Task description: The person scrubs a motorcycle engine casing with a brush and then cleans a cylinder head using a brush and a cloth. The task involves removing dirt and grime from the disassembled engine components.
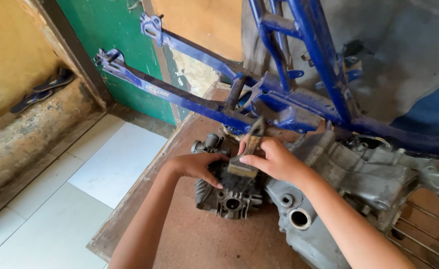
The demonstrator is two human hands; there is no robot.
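On the brown wooden worktop (199, 234), centre frame, sits a dark, grimy finned metal engine cylinder head (229, 192), butted against a big grey cast-metal engine crankcase (349, 179) w/ round ports along its near side. Above both hangs a blue-painted tubular motorbike frame (279, 99), bare, no tank or seat on it.

Progress, judging by what shows: engine is off the frame and stripped of covers; cylinder head appears seated on its block but is coated in black dirt, fins clogged. Cleaning looks early — no bright metal on the head yet, crankcase also dull and dusty. So most of the scrubbing seems left.

Hands: left hand (199, 167) comes in from lower left, forearm angled up, palm down, fingers curled over the head's top-left edge, steadying it — gripping the head. Right hand (274, 159) reaches across from lower right, wrist bent inward, thumb and fingers clamped round a worn wooden-handled brush (247, 157) that's held upright, bristle block pressed onto the head's top.

Also around: white floor tiles (80, 189) to the left, green painted door (115, 45) behind, a pair of dark sandals (42, 89) on the yellowish ledge, metal wire rack (423, 229) at right edge.
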